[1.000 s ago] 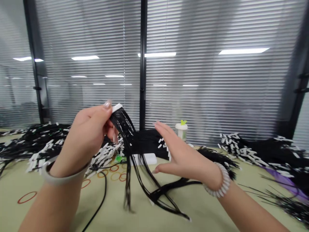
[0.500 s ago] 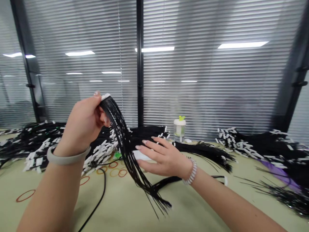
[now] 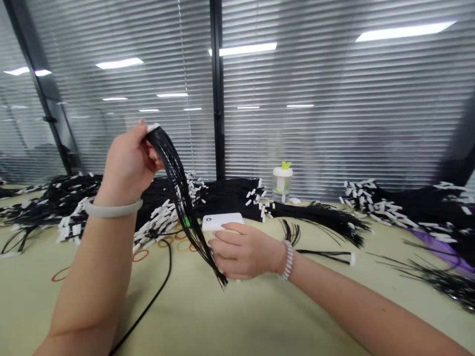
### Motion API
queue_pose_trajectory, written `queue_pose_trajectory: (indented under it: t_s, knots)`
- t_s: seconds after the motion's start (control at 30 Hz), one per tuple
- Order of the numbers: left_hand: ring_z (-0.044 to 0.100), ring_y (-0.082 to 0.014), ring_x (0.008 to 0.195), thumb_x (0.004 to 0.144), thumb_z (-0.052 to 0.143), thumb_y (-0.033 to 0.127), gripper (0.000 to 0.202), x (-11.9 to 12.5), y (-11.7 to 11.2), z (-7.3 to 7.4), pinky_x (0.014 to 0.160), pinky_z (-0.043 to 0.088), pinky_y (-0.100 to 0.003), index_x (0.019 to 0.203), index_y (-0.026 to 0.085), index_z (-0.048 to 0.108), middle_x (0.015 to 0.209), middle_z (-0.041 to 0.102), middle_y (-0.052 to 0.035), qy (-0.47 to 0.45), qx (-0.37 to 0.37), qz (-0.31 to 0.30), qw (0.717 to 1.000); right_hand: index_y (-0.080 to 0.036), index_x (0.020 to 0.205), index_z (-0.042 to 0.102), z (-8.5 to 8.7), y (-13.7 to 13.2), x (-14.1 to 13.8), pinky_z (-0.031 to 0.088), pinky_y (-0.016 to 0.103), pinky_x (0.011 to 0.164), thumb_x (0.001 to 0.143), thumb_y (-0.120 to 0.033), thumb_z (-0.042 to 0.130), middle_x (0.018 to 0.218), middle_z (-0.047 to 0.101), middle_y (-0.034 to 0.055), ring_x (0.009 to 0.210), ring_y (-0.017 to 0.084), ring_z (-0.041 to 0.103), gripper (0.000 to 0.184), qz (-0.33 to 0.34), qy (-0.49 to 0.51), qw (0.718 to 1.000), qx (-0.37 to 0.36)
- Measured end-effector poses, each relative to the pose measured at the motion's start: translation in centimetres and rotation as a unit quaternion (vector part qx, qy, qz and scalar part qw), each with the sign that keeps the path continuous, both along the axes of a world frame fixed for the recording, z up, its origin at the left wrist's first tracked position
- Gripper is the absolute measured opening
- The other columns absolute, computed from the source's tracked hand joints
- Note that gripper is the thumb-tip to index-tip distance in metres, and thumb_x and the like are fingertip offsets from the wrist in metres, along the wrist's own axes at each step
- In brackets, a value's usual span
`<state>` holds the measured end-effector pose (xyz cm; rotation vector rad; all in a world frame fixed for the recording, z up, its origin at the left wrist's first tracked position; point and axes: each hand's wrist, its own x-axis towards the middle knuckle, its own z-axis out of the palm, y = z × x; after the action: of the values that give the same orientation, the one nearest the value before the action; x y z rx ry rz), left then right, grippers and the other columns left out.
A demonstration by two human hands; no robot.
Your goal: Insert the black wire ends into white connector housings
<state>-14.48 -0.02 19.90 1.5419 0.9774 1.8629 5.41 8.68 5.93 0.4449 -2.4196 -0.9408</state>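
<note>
My left hand [image 3: 128, 160] is raised and pinches a white connector [image 3: 153, 127], from which a long bundle of black wires [image 3: 180, 198] hangs down and to the right. My right hand [image 3: 245, 251] is curled around the lower part of the bundle, close to the wire ends [image 3: 220, 279]. Just behind those fingers, a white power bank [image 3: 221, 221] lies on the pale green table [image 3: 237, 316]. A pale band circles my left wrist, and a white coiled band circles my right.
Heaps of black wires with white connectors [image 3: 393, 212] spread across the table's back and sides. A small jar with a green top [image 3: 282, 184] stands behind. Orange rubber bands [image 3: 141, 255], a black cable [image 3: 158, 291], a short wire harness [image 3: 326, 256] and purple film [image 3: 438, 249] lie around. Blinded glass stands beyond.
My left hand has risen and moved left with the connector. My right hand has moved down the bundle and closed around its lower part. The view has tilted slightly upward.
</note>
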Motion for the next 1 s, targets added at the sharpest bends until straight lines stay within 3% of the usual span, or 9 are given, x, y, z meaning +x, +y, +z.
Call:
queue_pose_trajectory:
  t_s: [0.13,0.27,0.43,0.53,0.7,0.8,0.87,1.0]
  knots:
    - [0.037,-0.0020,0.036,0.088,0.014,0.016,0.038,-1.4,1.7,-0.3,0.040,0.027,-0.016,0.057,0.017,0.036,0.040,0.039,0.0092,-0.007,0.064,-0.019,0.998,-0.018,0.079,0.051,-0.7,-0.3,-0.3,0.033,0.031,0.065,0.078,-0.026,0.037,0.076,0.050,0.0020,0.069,0.013,0.044,0.016,-0.020,-0.061,0.996,-0.057]
    - [0.028,-0.0050,0.033,0.086,0.026,0.017,0.034,-2.7,3.0,-0.3,0.034,0.021,-0.020,0.054,0.018,0.039,0.038,0.035,0.0068,-0.049,0.135,-0.015,0.989,-0.019,0.071,0.049,-2.1,-0.9,-0.7,0.027,0.027,0.055,0.071,-0.037,0.042,0.061,0.047,-0.0002,0.059,0.012,0.042,0.019,-0.068,-0.105,0.982,-0.139]
    - [0.024,-0.0075,0.037,0.083,0.032,0.016,0.032,-3.1,3.4,-0.2,0.035,0.019,-0.022,0.052,0.019,0.041,0.040,0.032,0.0045,-0.079,0.169,0.031,0.982,-0.019,0.075,0.049,-3.4,-1.6,-1.4,0.027,0.025,0.055,0.072,-0.069,0.029,0.064,0.052,-0.0011,0.061,0.011,0.047,0.053,-0.108,-0.096,0.949,-0.281]
    - [0.024,-0.0079,0.039,0.083,0.033,0.017,0.033,-2.5,3.2,-0.3,0.037,0.020,-0.022,0.051,0.019,0.039,0.042,0.030,0.0039,-0.061,0.156,0.053,0.984,-0.018,0.078,0.050,-3.3,-2.0,-1.7,0.029,0.025,0.058,0.079,-0.061,0.028,0.068,0.055,0.0005,0.065,0.012,0.049,0.048,-0.170,-0.085,0.935,-0.300]
    - [0.027,-0.0066,0.039,0.083,0.034,0.018,0.031,-1.6,3.0,-0.2,0.037,0.025,-0.020,0.053,0.019,0.036,0.042,0.031,0.0053,-0.025,0.151,0.137,0.979,-0.014,0.073,0.053,-0.9,-1.3,-0.9,0.030,0.026,0.063,0.080,-0.035,0.045,0.077,0.055,0.0049,0.077,0.015,0.049,0.023,-0.208,-0.093,0.925,-0.305]
    - [0.033,-0.0062,0.036,0.084,0.032,0.019,0.032,-2.1,3.5,-0.1,0.034,0.032,-0.019,0.052,0.018,0.037,0.040,0.033,0.0061,-0.010,0.157,0.262,0.952,-0.014,0.071,0.053,1.7,0.0,0.8,0.030,0.023,0.060,0.076,-0.031,0.053,0.079,0.055,0.0041,0.074,0.012,0.048,0.018,-0.230,-0.101,0.906,-0.341]
    - [0.037,-0.0066,0.033,0.084,0.032,0.021,0.034,-2.6,3.9,-0.1,0.032,0.037,-0.020,0.052,0.017,0.040,0.038,0.037,0.0061,0.008,0.156,0.345,0.925,-0.013,0.066,0.052,3.5,0.8,2.3,0.030,0.019,0.055,0.073,-0.030,0.057,0.068,0.053,0.0001,0.063,0.008,0.046,0.018,-0.239,-0.125,0.888,-0.373]
    - [0.041,-0.0070,0.027,0.081,0.035,0.024,0.036,-3.1,4.6,-0.4,0.027,0.039,-0.020,0.049,0.013,0.047,0.036,0.043,0.0053,0.054,0.155,0.420,0.893,-0.013,0.063,0.049,6.8,1.4,5.4,0.027,0.016,0.046,0.075,-0.037,0.054,0.053,0.045,-0.0048,0.048,0.003,0.037,0.027,-0.249,-0.172,0.851,-0.429]
